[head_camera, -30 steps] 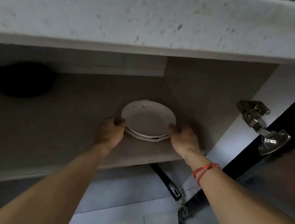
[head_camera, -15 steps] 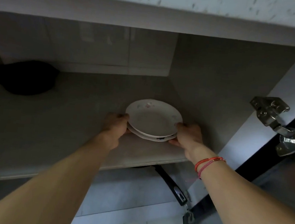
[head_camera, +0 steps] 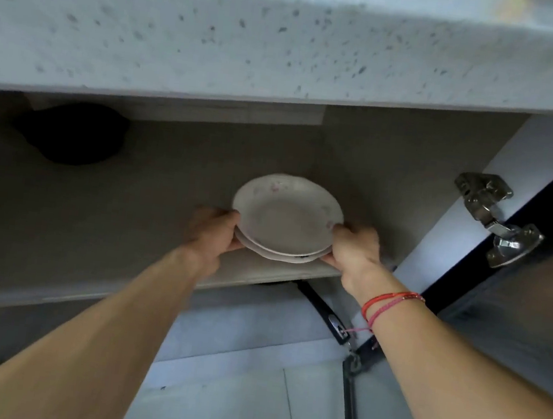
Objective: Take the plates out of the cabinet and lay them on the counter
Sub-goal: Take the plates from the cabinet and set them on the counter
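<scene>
A small stack of white plates (head_camera: 286, 215) with faint pink flower marks is held just above the front part of the cabinet shelf (head_camera: 128, 227), tilted slightly toward me. My left hand (head_camera: 213, 233) grips the stack's left rim, thumb on top. On the opposite rim sits my right hand (head_camera: 353, 249), fingers curled underneath. The speckled counter edge (head_camera: 253, 41) runs across the top of the view, above the open cabinet.
A dark rounded object (head_camera: 70, 132) sits at the back left of the shelf. The open cabinet door (head_camera: 532, 307) with a metal hinge (head_camera: 494, 217) stands at right. A black handle (head_camera: 323, 313) pokes out below the shelf. Tiled floor (head_camera: 246, 405) lies beneath.
Both hands have closed on the rims and lifted the plate stack off the shelf, drawing it slightly toward me. The view has tipped up, showing more of the counter edge.
</scene>
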Demonstrator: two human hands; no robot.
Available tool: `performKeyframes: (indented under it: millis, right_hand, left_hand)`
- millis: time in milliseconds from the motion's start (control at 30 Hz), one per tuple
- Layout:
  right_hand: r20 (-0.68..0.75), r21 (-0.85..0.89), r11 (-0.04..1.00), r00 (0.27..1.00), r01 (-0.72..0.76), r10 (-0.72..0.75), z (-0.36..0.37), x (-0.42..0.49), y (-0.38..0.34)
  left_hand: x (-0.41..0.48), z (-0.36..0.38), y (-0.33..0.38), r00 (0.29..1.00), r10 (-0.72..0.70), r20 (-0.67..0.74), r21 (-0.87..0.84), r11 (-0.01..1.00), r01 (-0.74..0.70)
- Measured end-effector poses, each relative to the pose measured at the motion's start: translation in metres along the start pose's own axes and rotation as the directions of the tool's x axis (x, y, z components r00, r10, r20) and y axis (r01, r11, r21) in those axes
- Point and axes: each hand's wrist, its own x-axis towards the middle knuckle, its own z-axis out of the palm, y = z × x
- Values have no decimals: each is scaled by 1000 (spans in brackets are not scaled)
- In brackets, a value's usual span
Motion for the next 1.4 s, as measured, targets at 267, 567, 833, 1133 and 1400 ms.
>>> performKeyframes:
  millis: [267,567,833,1133,1400]
  right_hand:
    - [-33,-165,983,996,-83,79,-25,-76,4]
    - [51,-356,924,984,-141,170,-70,-191,-27]
    - [143,-329,918,949,-220,279,-99,-296,-95]
    - [216,-299,931,935,-209,280,-130,-384,-185]
    - [297,-307,945,932,-112,206,-150,-418,-258]
  left_hand:
    - [-90,-41,6,987,-157,-19,43,987,158]
    - [-217,-84,40,954,-300,-22,95,949,300]
    - [-323,-112,116,943,-329,-39,169,928,331]
    - [-410,-125,211,957,-289,-37,177,940,291]
    - [-459,-124,271,973,-232,-9,125,965,232]
